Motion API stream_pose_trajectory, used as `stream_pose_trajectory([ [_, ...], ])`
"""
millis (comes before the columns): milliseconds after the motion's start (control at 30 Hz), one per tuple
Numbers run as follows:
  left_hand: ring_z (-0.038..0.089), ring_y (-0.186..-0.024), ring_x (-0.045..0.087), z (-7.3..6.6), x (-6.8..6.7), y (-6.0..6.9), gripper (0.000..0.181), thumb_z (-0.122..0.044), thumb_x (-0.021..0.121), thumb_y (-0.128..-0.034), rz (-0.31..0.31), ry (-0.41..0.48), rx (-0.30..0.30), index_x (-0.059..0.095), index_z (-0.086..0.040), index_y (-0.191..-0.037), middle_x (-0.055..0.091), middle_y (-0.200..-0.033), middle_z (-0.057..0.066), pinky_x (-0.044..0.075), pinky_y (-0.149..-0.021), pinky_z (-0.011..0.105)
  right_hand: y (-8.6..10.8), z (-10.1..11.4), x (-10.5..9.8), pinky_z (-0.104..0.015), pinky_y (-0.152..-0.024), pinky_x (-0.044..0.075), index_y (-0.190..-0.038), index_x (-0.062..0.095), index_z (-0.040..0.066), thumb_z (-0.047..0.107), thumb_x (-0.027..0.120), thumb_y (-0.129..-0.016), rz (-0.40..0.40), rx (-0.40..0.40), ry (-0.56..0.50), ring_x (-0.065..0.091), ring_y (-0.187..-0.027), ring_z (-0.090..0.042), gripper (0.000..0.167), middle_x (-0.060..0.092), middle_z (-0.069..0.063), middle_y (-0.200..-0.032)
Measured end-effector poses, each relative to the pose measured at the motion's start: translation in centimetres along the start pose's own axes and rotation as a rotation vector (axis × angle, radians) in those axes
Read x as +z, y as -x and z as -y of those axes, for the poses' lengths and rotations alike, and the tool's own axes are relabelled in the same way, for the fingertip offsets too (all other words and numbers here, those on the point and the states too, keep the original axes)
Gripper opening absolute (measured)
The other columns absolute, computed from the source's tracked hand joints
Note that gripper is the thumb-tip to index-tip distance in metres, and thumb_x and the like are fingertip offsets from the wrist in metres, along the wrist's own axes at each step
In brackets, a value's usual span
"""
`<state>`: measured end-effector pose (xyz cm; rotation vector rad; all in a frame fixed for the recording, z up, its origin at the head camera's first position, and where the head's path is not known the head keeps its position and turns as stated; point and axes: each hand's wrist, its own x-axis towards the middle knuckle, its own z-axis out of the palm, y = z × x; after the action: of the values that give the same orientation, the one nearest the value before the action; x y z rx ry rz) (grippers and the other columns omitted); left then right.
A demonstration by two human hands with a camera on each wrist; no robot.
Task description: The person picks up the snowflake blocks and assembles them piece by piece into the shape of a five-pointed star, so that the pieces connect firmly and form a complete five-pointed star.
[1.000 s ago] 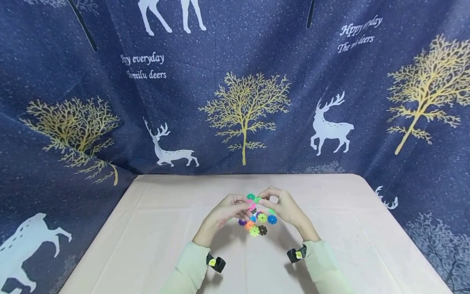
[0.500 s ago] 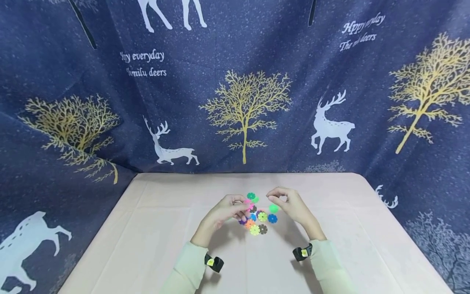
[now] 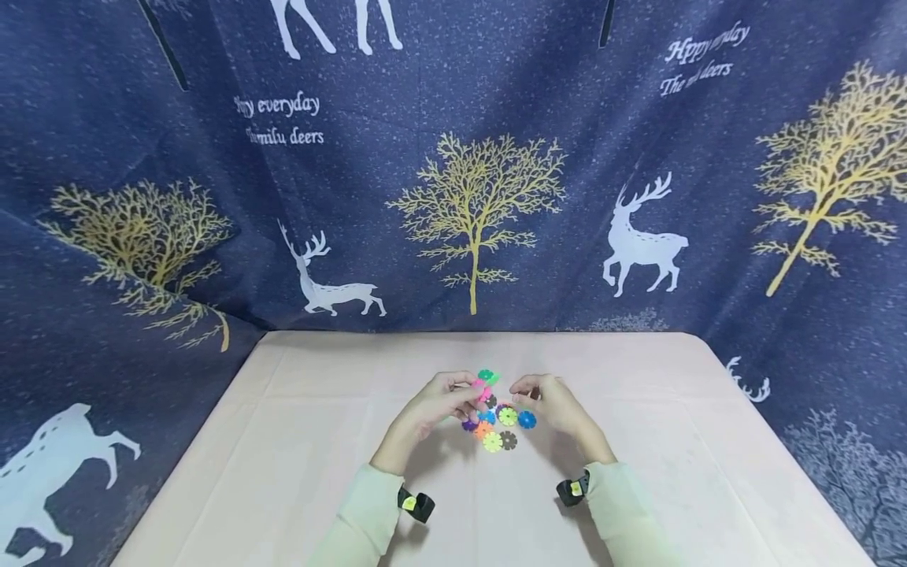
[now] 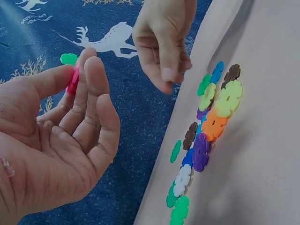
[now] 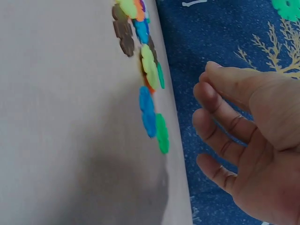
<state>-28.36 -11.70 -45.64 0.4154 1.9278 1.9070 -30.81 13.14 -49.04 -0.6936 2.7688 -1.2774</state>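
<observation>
Navy cloth (image 3: pixel 425 94) with deer and gold trees hangs behind a pale table (image 3: pixel 298 472). Left hand (image 3: pixel 441 402) raised over the table, thumb and fingers pinching a pink flower piece (image 4: pixel 73 80); a green piece (image 4: pixel 69 58) shows right at its edge. Right hand (image 3: pixel 562 405) near the blue piece (image 3: pixel 527 420), fingers loosely bent, thumb-to-index gap narrow, empty as far as visible. Loose pile on table between hands: orange piece (image 4: pixel 214 125), purple piece (image 4: pixel 201 152), white piece (image 4: pixel 182 180), others, some overlapping.
</observation>
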Motion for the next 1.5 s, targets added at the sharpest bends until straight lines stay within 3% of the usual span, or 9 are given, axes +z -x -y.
stream_pose_trajectory([
  [300,0.014,-0.07,0.063,0.1,0.1,-0.1,0.021,-0.02,0.064,-0.0993,-0.032,-0.009,0.007,0.066,0.0,-0.105,0.069,-0.084,0.004,0.055,-0.068,0.03,0.3,-1.2,1.3,-0.033,-0.078,0.054,-0.102,0.074,0.008,0.011,0.077,-0.086,0.071,0.037,0.015,0.062,-0.082,-0.014,0.016,0.072,0.0,-0.091],
  [467,0.016,-0.072,0.063,0.1,0.1,0.1,0.025,-0.019,0.065,-0.0986,-0.049,-0.036,0.022,0.066,0.004,-0.109,0.069,-0.085,0.002,0.053,-0.067,0.028,0.3,-1.3,1.8,-0.043,-0.083,0.051,-0.103,0.074,0.011,0.013,0.083,-0.078,0.084,-0.004,0.101,0.062,-0.086,-0.018,0.027,0.068,0.001,-0.091],
  [600,0.018,-0.074,0.063,0.0,0.1,0.3,0.027,-0.018,0.066,-0.0977,-0.058,-0.062,0.033,0.066,0.005,-0.112,0.07,-0.086,0.003,0.052,-0.067,0.028,0.3,-1.0,1.9,-0.043,-0.083,0.049,-0.097,0.074,0.017,0.014,0.085,-0.075,0.069,0.025,0.163,0.059,-0.085,-0.016,0.025,0.065,0.005,-0.087],
  [867,0.018,-0.072,0.064,-0.1,0.2,0.3,0.025,-0.017,0.069,-0.0954,-0.075,-0.089,0.05,0.067,0.004,-0.109,0.07,-0.097,0.025,0.051,-0.065,0.027,0.3,-1.0,2.2,-0.046,-0.086,0.047,-0.081,0.068,0.02,0.01,0.081,-0.08,0.041,0.089,0.158,0.058,-0.082,-0.013,0.017,0.063,0.01,-0.081],
  [1000,0.017,-0.072,0.064,0.0,0.1,0.3,0.024,-0.017,0.069,-0.0952,-0.076,-0.093,0.047,0.067,0.003,-0.108,0.071,-0.096,0.023,0.052,-0.065,0.027,0.3,-1.0,2.1,-0.044,-0.084,0.048,-0.09,0.071,0.019,0.011,0.082,-0.08,0.058,0.037,0.158,0.058,-0.081,-0.013,0.017,0.063,0.01,-0.083],
  [1167,0.018,-0.073,0.065,0.0,0.0,0.3,0.023,-0.018,0.069,-0.095,-0.075,-0.089,0.031,0.068,0.001,-0.107,0.073,-0.086,0.006,0.053,-0.067,0.029,0.4,-0.8,2.0,-0.046,-0.082,0.046,-0.115,0.073,0.02,0.017,0.082,-0.08,0.122,-0.055,0.167,0.058,-0.084,-0.015,0.036,0.063,0.006,-0.089],
  [1367,0.018,-0.074,0.065,-0.1,0.0,0.4,0.022,-0.017,0.069,-0.0951,-0.075,-0.087,0.023,0.068,0.001,-0.107,0.071,-0.083,0.0,0.054,-0.066,0.029,0.5,-0.7,2.1,-0.048,-0.086,0.043,-0.107,0.075,0.024,0.017,0.08,-0.083,0.15,-0.055,0.168,0.057,-0.088,-0.016,0.026,0.061,0.006,-0.092],
  [1500,0.019,-0.074,0.065,0.0,0.0,0.5,0.023,-0.017,0.069,-0.0949,-0.081,-0.075,0.02,0.068,0.002,-0.108,0.072,-0.089,0.015,0.053,-0.065,0.027,0.5,-0.7,2.1,-0.048,-0.086,0.046,-0.098,0.072,0.022,0.014,0.077,-0.085,0.15,-0.03,0.104,0.058,-0.088,-0.016,0.016,0.062,0.008,-0.093],
])
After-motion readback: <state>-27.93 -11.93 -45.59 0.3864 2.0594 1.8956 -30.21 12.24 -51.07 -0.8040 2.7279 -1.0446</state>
